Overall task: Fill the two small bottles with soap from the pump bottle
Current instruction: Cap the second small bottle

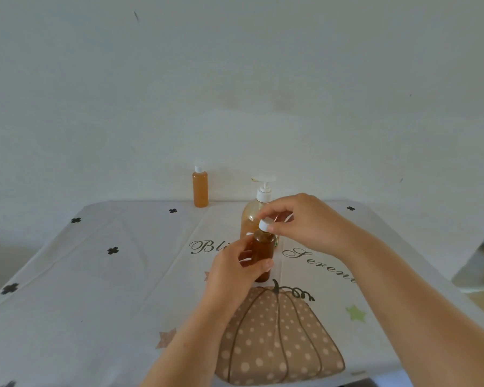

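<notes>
Your left hand (pixel 235 270) is wrapped around the body of a small bottle (pixel 263 247), holding it upright just above the tablecloth (pixel 95 275) near the middle of the table. That steadies the bottle against twisting. Your right hand (pixel 305 222) comes in from the right and pinches the bottle's white cap (pixel 264 224) between thumb and fingertips, a narrow grip suited to turning it. I cannot tell whether the cap is going on or coming off. The bottle looks dark amber nearly to its shoulder, so closing it after filling seems the likelier reading.

The pump bottle (pixel 252 219) stands just behind the held bottle, partly hidden by your hands. It is close enough that its spout can reach a small bottle's neck without much carrying.

The other small bottle (pixel 200 189) stands upright at the far edge by the wall, left of the pump bottle and well apart from your hands. It is capped and looks full of orange soap, set out of the way.

Count: two small bottles, each with one white cap, and one pump bottle.
</notes>
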Demonstrator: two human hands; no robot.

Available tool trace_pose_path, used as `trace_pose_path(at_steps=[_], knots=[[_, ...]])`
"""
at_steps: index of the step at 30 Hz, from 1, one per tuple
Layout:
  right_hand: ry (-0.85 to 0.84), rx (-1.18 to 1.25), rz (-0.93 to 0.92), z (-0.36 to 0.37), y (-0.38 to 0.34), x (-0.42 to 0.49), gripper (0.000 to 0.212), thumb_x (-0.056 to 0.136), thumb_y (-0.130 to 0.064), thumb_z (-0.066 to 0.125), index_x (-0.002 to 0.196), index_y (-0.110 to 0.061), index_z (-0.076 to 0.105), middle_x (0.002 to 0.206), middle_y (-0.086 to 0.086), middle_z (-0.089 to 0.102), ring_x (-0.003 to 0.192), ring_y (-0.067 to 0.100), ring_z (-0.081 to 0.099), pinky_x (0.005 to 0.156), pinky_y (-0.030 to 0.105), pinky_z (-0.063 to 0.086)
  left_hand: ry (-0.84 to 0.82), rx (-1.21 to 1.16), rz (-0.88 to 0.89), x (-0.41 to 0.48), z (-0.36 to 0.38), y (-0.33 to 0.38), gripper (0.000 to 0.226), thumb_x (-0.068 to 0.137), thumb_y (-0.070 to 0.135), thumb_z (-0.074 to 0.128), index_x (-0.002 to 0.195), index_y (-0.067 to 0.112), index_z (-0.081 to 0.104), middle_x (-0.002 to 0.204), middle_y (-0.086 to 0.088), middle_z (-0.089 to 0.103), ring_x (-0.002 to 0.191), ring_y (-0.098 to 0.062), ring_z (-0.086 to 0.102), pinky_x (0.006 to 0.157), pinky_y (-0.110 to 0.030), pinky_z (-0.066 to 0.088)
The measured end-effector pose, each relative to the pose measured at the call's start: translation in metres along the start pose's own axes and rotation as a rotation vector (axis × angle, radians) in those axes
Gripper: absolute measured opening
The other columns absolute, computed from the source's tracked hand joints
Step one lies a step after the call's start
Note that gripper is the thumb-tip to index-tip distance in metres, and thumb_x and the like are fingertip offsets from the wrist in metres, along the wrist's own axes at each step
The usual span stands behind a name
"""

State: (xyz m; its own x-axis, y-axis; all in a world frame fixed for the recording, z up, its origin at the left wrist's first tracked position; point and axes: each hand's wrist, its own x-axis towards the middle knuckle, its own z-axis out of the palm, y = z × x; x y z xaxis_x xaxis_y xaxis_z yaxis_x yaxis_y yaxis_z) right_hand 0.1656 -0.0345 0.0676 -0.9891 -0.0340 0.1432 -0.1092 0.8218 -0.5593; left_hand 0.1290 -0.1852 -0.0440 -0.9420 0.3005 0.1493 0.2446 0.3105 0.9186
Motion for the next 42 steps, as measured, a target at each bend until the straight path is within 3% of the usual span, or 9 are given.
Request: trace_pose_path(at_steps=[12, 17, 22, 27, 29, 32, 34, 37, 42], knots=[[-0.102, -0.271, 0.026, -0.008, -0.014, 0.008, 0.008, 0.095, -0.029, 0.067, 0.094, -0.022, 0.071, 0.088, -0.011, 0.064, 0.082, 0.009, 0.061, 0.067, 0.019, 0.042, -0.015, 0.068, 0.039, 0.000, -0.005, 0.004, 0.036, 0.076, 0.035, 0.080, 0.100, 0.052, 0.058, 0.099, 0.020, 0.068, 0.089, 0.003, 0.065, 0.085, -0.025, 0.052], [-0.062, -0.305, 0.110, -0.003, -0.011, 0.006, 0.047, 0.096, -0.055, 0.059, 0.073, -0.015, 0.049, 0.065, -0.001, 0.043, 0.056, 0.013, 0.036, 0.059, 0.030, 0.031, -0.049, 0.140, 0.101, -0.002, -0.012, 0.008, 0.031, 0.078, 0.036, 0.078, 0.098, 0.050, 0.059, 0.099, 0.017, 0.066, 0.094, 0.001, 0.062, 0.086, -0.030, 0.054], [-0.168, -0.136, 0.075, -0.012, -0.013, 0.001, 0.018, 0.100, -0.038, 0.060, 0.117, -0.034, 0.064, 0.104, -0.015, 0.063, 0.095, 0.004, 0.062, 0.081, 0.024, 0.047, -0.060, 0.191, 0.125, 0.001, -0.025, 0.009, 0.041, 0.081, 0.035, 0.076, 0.120, 0.034, 0.064, 0.098, 0.014, 0.061, 0.094, -0.003, 0.061, 0.088, -0.032, 0.053], [-0.089, -0.166, 0.148, 0.000, -0.006, 0.004, 0.042, 0.102, -0.050, 0.051, 0.086, -0.014, 0.067, 0.079, -0.001, 0.067, 0.068, 0.015, 0.059, 0.071, 0.031, 0.048, -0.061, 0.242, 0.168, -0.002, -0.028, 0.015, 0.040, 0.082, 0.033, 0.075, 0.120, 0.033, 0.062, 0.097, 0.011, 0.056, 0.089, -0.007, 0.060, 0.083, -0.031, 0.053], [-0.078, -0.108, 0.180, 0.002, -0.003, 0.003, 0.046, 0.102, -0.056, 0.046, 0.094, -0.016, 0.068, 0.086, -0.001, 0.070, 0.075, 0.013, 0.062, 0.079, 0.034, 0.052, -0.063, 0.223, 0.159, -0.003, -0.030, 0.017, 0.039, 0.083, 0.033, 0.075, 0.120, 0.034, 0.062, 0.096, 0.009, 0.054, 0.087, -0.011, 0.061, 0.082, -0.034, 0.054], [-0.142, -0.039, 0.131, -0.003, -0.004, 0.000, 0.024, 0.103, -0.049, 0.049, 0.112, -0.031, 0.062, 0.100, -0.011, 0.067, 0.088, 0.006, 0.064, 0.080, 0.031, 0.049, -0.041, 0.210, 0.157, -0.001, -0.033, 0.018, 0.038, 0.083, 0.032, 0.075, 0.118, 0.037, 0.063, 0.093, 0.008, 0.053, 0.081, -0.013, 0.061, 0.078, -0.033, 0.054], [-0.157, -0.070, 0.100, -0.002, -0.004, -0.001, 0.020, 0.105, -0.041, 0.050, 0.095, -0.028, 0.061, 0.087, -0.008, 0.072, 0.079, 0.007, 0.065, 0.075, 0.029, 0.047, -0.026, 0.270, 0.188, -0.001, -0.034, 0.019, 0.041, 0.083, 0.033, 0.074, 0.122, 0.039, 0.061, 0.093, 0.009, 0.052, 0.081, -0.009, 0.057, 0.072, -0.022, 0.047], [-0.114, -0.147, 0.148, 0.006, -0.004, -0.002, 0.044, 0.106, -0.050, 0.040, 0.079, -0.022, 0.060, 0.067, 0.001, 0.071, 0.063, 0.008, 0.061, 0.069, 0.026, 0.045, -0.019, 0.314, 0.223, -0.004, -0.034, 0.021, 0.041, 0.083, 0.034, 0.074, 0.122, 0.038, 0.061, 0.092, 0.010, 0.051, 0.082, -0.006, 0.053, 0.070, -0.015, 0.039], [-0.137, 0.019, 0.161, 0.006, 0.003, -0.003, 0.028, 0.104, -0.050, 0.047, 0.120, -0.032, 0.059, 0.107, -0.009, 0.069, 0.094, 0.013, 0.068, 0.086, 0.032, 0.052, -0.007, 0.279, 0.178, -0.002, -0.036, 0.020, 0.035, 0.083, 0.034, 0.074, 0.116, 0.037, 0.063, 0.092, 0.006, 0.051, 0.079, -0.010, 0.057, 0.075, -0.030, 0.052]])
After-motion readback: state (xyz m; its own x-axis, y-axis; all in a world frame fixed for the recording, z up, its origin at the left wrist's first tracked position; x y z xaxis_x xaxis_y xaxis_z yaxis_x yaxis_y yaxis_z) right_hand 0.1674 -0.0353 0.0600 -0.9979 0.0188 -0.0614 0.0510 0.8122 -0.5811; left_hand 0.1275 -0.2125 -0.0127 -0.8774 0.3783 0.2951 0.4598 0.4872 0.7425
